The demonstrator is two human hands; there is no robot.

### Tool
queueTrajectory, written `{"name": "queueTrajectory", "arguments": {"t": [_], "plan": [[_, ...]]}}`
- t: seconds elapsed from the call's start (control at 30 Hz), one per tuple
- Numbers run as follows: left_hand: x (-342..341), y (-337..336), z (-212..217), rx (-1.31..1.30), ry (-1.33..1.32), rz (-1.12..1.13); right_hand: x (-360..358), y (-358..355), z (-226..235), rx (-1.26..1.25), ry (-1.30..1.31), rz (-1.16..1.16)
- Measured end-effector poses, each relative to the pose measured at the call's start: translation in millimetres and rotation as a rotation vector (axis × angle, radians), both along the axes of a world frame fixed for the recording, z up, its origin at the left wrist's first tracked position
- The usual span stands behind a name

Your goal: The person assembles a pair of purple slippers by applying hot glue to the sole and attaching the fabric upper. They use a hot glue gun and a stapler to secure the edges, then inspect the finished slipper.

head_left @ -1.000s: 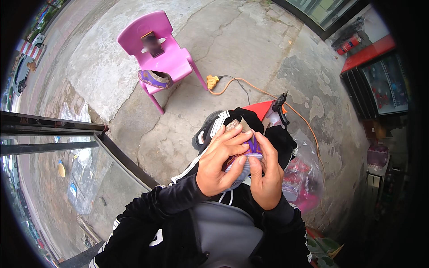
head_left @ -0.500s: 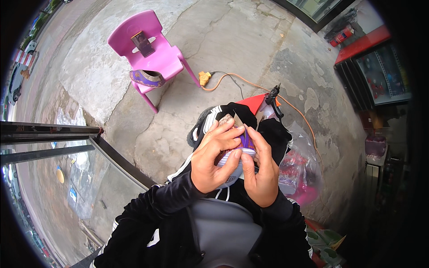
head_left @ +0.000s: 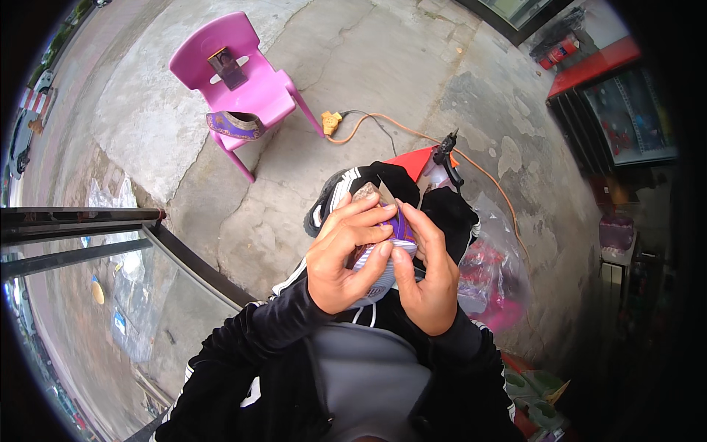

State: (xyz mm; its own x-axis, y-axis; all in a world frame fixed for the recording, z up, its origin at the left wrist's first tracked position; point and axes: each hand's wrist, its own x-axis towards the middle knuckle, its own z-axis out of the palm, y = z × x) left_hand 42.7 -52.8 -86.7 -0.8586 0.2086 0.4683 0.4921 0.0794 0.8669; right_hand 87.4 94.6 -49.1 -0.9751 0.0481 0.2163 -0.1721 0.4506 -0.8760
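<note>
Above my lap, my left hand (head_left: 345,254) and my right hand (head_left: 428,283) close together around a small purple fabric piece (head_left: 398,225) with a patterned edge. White-and-grey striped material (head_left: 378,274) shows below it, between my two thumbs. A brown-and-white patterned part and a thin tan flap stick up at its far end. My left fingers lie across the top and left side; the right thumb and fingers pinch the right edge. Much of the piece is hidden by my fingers, so its exact kind cannot be made out.
A pink plastic chair (head_left: 274,100) holds a curved purple patterned band (head_left: 234,125) and a dark box (head_left: 227,69). A black glue-gun-like tool (head_left: 446,153) rests by a red object. An orange cord (head_left: 492,175) runs to a yellow socket (head_left: 331,123). Clear plastic bag (head_left: 490,276) lies right; glass-panelled frame left.
Both hands keep their grip on the purple piece, with only small finger shifts. A little more striped material shows below it. The whole view has shifted slightly.
</note>
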Motion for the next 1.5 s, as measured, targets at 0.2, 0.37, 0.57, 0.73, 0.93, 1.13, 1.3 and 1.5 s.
{"name": "queueTrajectory", "arguments": {"t": [0.2,0.37,0.57,0.73,0.93,1.13,1.3,1.5], "plan": [[2,-3,-5,0.023,-0.013,-0.035,-6,9,6,0.080,0.112,0.088],[5,0,-13,0.112,-0.039,-0.088,-15,22,19,0.238,0.085,0.199],[-1,-8,-15,0.115,-0.132,-0.085,-18,28,30,0.306,0.054,0.253],[-66,-47,-11,0.155,-0.924,-0.508,-19,32,31,0.228,0.057,0.293],[-108,-68,-10,0.166,-1.083,-1.040,-21,38,29,0.100,0.069,0.394],[-122,-64,1,0.216,-1.199,-1.419,-22,40,30,0.073,0.069,0.428],[-124,-62,5,0.149,-1.222,-1.489,-25,38,31,0.090,0.100,0.439],[-120,-54,1,0.325,-1.217,-1.627,-24,39,37,0.126,0.033,0.486]]}}
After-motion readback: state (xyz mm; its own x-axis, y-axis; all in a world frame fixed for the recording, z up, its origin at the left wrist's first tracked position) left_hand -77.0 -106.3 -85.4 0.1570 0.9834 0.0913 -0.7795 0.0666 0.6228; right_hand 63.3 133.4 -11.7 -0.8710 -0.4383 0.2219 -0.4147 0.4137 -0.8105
